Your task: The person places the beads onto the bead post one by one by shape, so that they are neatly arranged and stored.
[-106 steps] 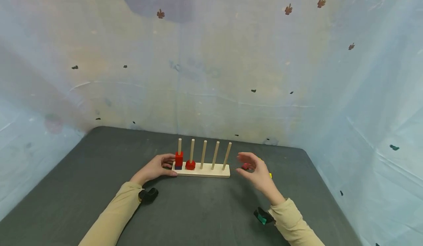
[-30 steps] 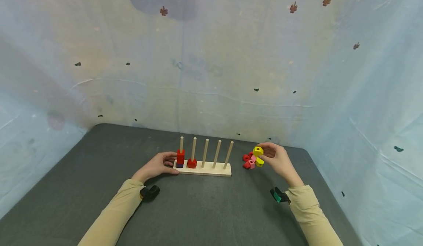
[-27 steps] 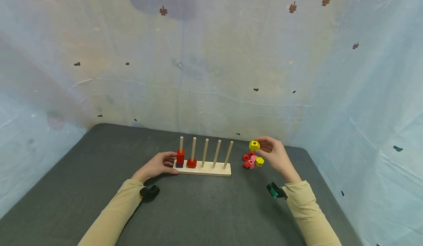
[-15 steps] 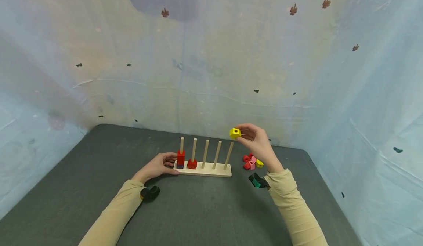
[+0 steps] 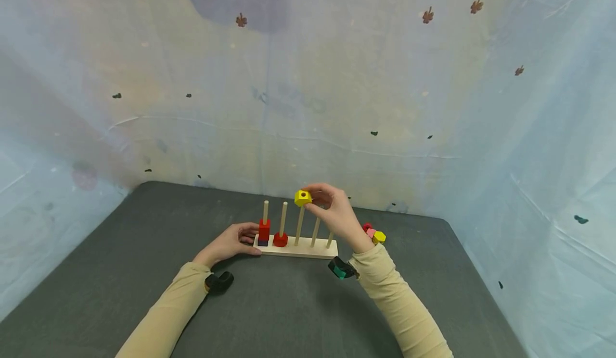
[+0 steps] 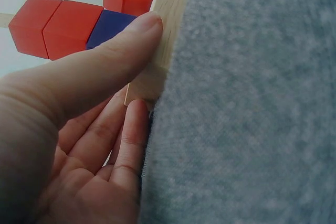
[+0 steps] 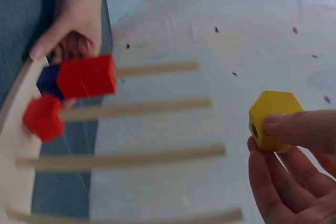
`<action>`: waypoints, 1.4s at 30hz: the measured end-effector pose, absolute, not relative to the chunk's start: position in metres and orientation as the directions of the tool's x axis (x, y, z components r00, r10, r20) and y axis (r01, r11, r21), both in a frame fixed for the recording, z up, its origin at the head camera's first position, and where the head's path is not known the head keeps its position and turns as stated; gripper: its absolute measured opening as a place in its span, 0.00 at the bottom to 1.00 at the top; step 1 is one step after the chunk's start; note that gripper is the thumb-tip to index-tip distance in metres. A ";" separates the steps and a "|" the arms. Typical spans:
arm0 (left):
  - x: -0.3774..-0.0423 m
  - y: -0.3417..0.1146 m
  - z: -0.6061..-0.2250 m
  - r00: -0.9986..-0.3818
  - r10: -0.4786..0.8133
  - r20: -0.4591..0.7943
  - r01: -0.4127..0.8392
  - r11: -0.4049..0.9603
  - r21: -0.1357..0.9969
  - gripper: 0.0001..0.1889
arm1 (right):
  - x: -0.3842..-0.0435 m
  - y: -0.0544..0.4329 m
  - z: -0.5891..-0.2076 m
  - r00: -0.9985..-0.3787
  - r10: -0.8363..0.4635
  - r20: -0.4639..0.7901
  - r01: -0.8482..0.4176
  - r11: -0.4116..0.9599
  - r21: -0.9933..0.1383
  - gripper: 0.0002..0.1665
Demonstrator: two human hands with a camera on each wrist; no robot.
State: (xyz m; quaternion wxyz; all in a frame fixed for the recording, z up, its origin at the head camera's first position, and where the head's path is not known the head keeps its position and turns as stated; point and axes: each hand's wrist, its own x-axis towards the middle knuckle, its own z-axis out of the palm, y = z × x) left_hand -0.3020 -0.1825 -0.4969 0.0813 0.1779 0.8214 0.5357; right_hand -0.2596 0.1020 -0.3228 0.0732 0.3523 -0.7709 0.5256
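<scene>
A yellow bead (image 5: 302, 198) is pinched between thumb and fingertips by the right hand (image 5: 336, 211), apart from the pegs (image 5: 283, 220) of the pegboard (image 5: 298, 250), which is set near the far edge of the table (image 5: 269, 315). Its left end is gripped by the left hand (image 5: 233, 241). Loose beads (image 5: 379, 237) are seen toward the right edge.

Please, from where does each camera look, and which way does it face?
Head: on the head, facing forward and down at the peg board; left hand, right hand and sleeves show.
Left wrist: on that wrist, facing the board's end; left thumb and fingers show.
Right wrist: on that wrist, facing across the pegs toward the left hand; both hands show.
Head and right wrist share the yellow bead.
</scene>
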 end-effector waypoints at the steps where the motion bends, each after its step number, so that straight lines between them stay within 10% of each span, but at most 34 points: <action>1: -0.302 -0.183 -0.497 -0.924 0.378 0.057 0.204 0.363 0.909 0.39 | -0.259 0.098 -0.325 -0.739 -0.465 0.487 -0.623 0.198 -0.757 0.19; 42: -0.302 -0.183 -0.496 -0.926 0.374 0.052 0.197 0.359 0.912 0.39 | -0.277 0.048 -0.427 -0.937 -0.199 0.288 -0.324 0.182 -0.928 0.19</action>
